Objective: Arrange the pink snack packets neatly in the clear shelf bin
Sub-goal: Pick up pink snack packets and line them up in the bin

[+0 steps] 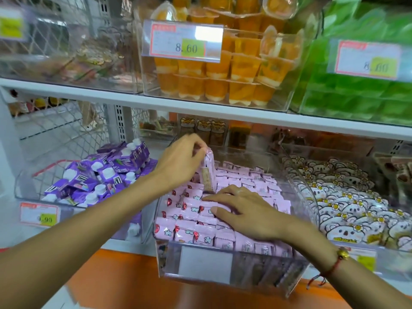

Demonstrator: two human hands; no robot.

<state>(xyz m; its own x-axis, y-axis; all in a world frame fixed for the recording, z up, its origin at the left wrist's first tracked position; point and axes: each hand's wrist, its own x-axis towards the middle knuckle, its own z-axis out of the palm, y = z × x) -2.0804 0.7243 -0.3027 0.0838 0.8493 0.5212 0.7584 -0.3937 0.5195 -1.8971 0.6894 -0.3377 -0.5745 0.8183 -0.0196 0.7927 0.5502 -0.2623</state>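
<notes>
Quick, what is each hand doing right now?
Left hand: fingers pinch one pink packet, held upright.
Right hand: open, resting flat on the packets in the bin.

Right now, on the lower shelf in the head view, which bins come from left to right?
Bin of purple packets → clear shelf bin of pink snack packets → bin of koala packets.
</notes>
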